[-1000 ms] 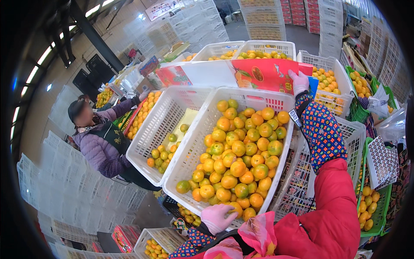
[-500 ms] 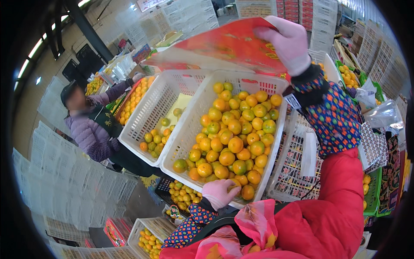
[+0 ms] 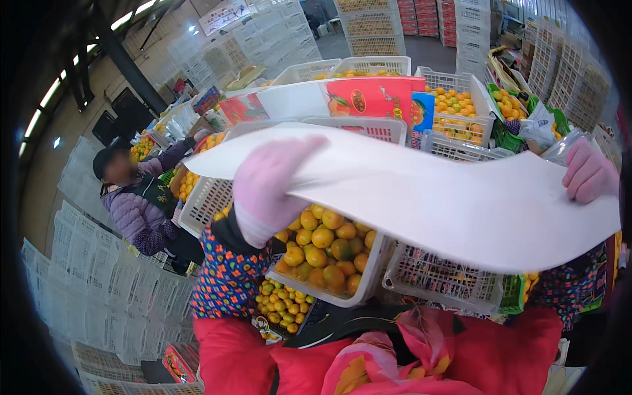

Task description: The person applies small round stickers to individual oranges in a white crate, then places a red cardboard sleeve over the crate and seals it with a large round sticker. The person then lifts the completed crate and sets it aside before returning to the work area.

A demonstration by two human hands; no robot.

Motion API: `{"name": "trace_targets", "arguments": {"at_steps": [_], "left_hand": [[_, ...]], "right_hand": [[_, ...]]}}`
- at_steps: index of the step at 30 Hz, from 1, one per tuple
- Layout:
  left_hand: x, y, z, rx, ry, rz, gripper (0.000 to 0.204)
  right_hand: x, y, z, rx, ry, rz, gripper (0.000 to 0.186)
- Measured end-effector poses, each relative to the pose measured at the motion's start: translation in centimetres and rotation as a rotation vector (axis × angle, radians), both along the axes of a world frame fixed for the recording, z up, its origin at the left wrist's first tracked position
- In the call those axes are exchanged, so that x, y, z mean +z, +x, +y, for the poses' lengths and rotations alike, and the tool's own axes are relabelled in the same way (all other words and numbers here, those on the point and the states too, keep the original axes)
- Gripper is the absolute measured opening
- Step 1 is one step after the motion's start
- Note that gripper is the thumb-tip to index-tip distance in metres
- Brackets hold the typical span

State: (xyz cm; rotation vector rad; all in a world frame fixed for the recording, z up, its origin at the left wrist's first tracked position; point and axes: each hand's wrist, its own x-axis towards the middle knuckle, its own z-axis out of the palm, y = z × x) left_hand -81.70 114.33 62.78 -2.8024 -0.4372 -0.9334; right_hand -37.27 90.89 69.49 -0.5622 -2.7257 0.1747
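A bent white cardboard sheet [image 3: 421, 197] is held up across the fruit crates. My left hand [image 3: 270, 184], in a pink glove and blurred by motion, is closed over its near left edge. At the far right my right hand [image 3: 590, 173], also gloved in pink, pinches the sheet's other end with curled fingers. Beneath the sheet is a white plastic crate [image 3: 376, 280] of orange and greenish mandarins [image 3: 322, 253]; the sheet hides its far part. A second white crate [image 3: 203, 204] is to its left, mostly covered by the sheet and my left hand.
A red printed carton panel [image 3: 375, 95] stands behind the crates. More fruit fills a crate [image 3: 484, 131] at the far right and a dark basket [image 3: 286, 303] below. An upturned-looking white crate [image 3: 444, 280] sits to the right. At left stands a co-worker [image 3: 141, 204].
The sheet has come down from its raised position, turning its white side toward me. My left hand has left the mandarins for the sheet's edge; my right hand has moved right and lower.
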Motion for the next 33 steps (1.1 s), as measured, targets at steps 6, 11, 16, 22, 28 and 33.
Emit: {"name": "trace_targets", "arguments": {"at_steps": [6,11,16,22,28,33], "left_hand": [[0.4,6.6,-4.5,-0.409,-0.363,0.636,0.047],[-0.1,11.8,-4.4,-0.612,-0.788,0.471,0.052],[0.7,12.5,-1.4,-0.548,-0.859,0.247,0.040],[-2.1,13.5,-1.0,-0.522,-1.220,-0.010,0.040],[-2.8,12.5,-2.1,-0.412,-1.057,0.021,0.039],[-2.4,11.3,-2.8,-0.403,-1.296,-0.085,0.036]], "right_hand": [[-3.1,3.4,-3.8,-0.674,0.298,0.868,0.027],[1.1,6.0,-1.3,-1.109,0.240,0.946,0.048],[-2.8,-3.5,0.1,-0.870,0.609,0.943,0.064],[-12.5,-12.3,6.4,-1.180,0.591,0.398,0.105],[-14.4,-13.2,8.9,-1.139,0.534,0.386,0.106],[-13.7,-14.5,9.0,-1.310,0.541,0.352,0.101]]}}
